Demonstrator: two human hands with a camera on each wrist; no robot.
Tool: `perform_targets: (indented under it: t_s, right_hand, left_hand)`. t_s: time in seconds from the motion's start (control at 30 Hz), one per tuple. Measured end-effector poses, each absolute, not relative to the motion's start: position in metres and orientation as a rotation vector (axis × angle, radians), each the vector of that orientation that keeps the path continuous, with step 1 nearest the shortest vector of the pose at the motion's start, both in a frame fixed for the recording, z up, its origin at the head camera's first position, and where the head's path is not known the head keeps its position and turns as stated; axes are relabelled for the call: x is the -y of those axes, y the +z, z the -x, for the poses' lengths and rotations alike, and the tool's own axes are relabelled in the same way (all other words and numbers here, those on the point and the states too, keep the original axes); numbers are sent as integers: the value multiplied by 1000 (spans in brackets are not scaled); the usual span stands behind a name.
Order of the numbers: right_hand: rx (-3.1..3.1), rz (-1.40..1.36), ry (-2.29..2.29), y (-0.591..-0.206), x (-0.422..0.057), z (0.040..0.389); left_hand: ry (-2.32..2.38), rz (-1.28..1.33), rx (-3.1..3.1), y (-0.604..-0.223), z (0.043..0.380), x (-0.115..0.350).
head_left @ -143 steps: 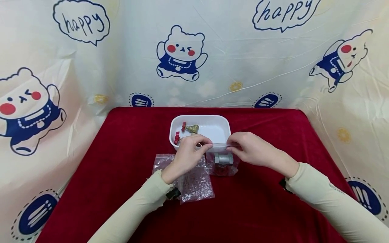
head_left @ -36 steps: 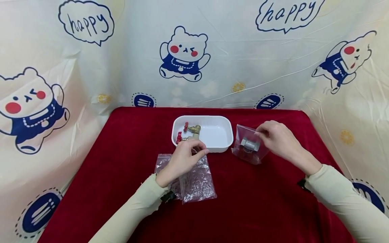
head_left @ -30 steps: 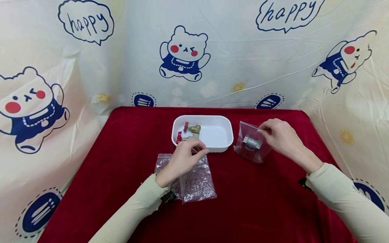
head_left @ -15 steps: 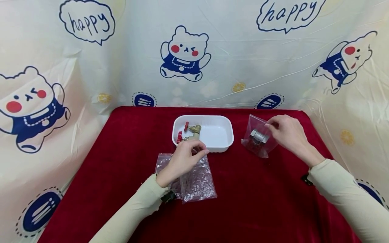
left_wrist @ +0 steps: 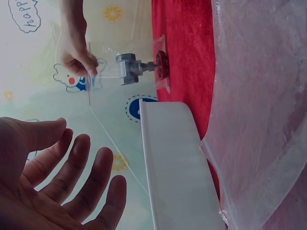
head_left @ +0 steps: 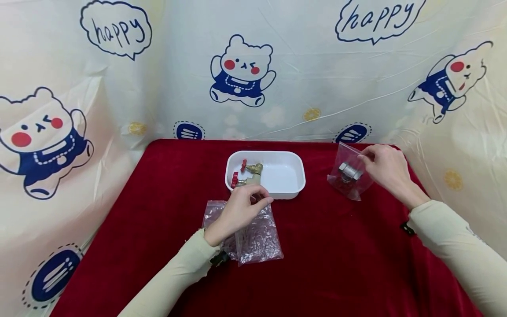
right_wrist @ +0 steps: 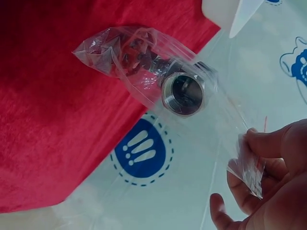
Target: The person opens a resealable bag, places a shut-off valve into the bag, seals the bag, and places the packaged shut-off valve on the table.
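My right hand (head_left: 388, 169) pinches the top edge of a clear zip bag (right_wrist: 225, 112) at the right of the table. Inside the bag is a silver gate valve (right_wrist: 184, 93) with a threaded opening and a red handwheel (left_wrist: 162, 65). In the head view the bag hangs upright from the fingers, its bottom low over the red cloth. My left hand (left_wrist: 62, 172) holds nothing; its fingers are loosely bent above flat clear zip bags (head_left: 259, 237), just in front of the white tray (head_left: 283, 196).
Inside the tray, at its left side, lie two brass valves with red handles (head_left: 253, 168), the nearer partly behind my left hand. A red cloth (head_left: 336, 264) covers the table. A printed curtain (head_left: 301, 79) stands close behind the back edge and along both sides.
Both hands were earlier at the bagged valve's top edge in front of the tray. The left let go; the right has carried the bag rightward and toward the back.
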State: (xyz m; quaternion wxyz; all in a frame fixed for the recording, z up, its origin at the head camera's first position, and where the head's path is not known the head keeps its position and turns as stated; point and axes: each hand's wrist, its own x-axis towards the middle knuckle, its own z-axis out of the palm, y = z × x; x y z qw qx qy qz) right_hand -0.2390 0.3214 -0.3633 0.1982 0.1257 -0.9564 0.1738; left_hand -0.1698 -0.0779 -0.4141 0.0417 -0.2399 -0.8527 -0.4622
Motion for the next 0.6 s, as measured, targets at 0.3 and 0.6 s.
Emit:
perform_targets:
  t_s: [0.3,0.6]
  right_hand:
    - [2707,-248,485,-365,-341,253]
    - [2717,-214,471,-367,-356,266]
  left_hand:
    - [-1414,715,2620,-414,170,77]
    - [-1419,729,2617,-412,170,77]
